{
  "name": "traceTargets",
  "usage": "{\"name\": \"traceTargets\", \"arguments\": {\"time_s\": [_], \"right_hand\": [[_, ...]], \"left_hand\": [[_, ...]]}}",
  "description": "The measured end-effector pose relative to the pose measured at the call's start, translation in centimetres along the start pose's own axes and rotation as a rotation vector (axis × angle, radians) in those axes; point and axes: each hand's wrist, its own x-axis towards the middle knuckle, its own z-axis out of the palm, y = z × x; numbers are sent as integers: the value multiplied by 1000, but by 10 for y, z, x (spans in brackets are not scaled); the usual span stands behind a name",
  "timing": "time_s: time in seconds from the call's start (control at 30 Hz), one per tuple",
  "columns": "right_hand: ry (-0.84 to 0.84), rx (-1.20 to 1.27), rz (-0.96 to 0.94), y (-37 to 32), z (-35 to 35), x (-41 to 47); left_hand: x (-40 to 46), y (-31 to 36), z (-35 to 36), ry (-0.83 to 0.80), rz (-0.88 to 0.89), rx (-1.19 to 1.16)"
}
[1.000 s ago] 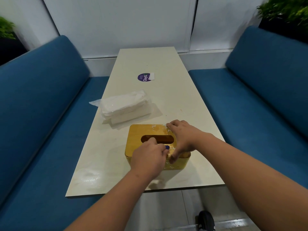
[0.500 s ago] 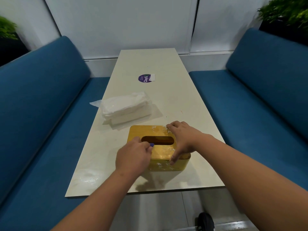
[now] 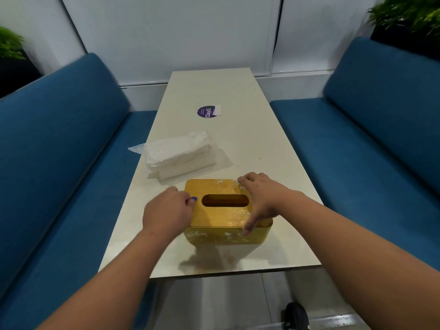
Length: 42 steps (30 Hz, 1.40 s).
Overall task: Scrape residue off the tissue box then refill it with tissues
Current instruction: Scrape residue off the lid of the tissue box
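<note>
Single head cam, wide-angle, worn view looking forward and down along worktop (image 3: 238, 96) lengthwise. Near end of worktop close under lens, both forearms entering from bottom corners. Far end meets white wall (image 3: 178, 32). Blue benches (image 3: 59, 151) flank both sides, edges bowed by lens. No second view.

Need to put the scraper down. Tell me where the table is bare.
Bare: the table right of the tissue pack, and the far end beyond the purple sticker. Crowded: the near end, where both hands work the tissue box.
</note>
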Motion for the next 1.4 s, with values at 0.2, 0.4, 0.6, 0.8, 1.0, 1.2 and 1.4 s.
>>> {"name": "traceTargets", "arguments": {"time_s": [0.2, 0.4, 0.6, 0.8, 1.0, 1.2, 1.4], "right_hand": [[14, 1, 3, 1, 2, 1], [31, -2, -4, 4, 3, 3], [17, -6, 0, 4, 3, 5], [17, -17, 1, 4, 3, 5], [13, -7, -2, 2, 1, 4], [6, -14, 3, 1, 0, 3], [10, -20, 3, 1, 1, 3]], "left_hand": [[44, 40, -7, 85, 98, -115], [59, 79, 19, 20, 128, -161], [64, 45, 27, 66, -15, -113], [55, 72, 26, 32, 116, -98], [55, 53, 20, -8, 66, -61], [55, 53, 20, -15, 128, -86], [48, 69, 23, -18, 161, -96]]}}
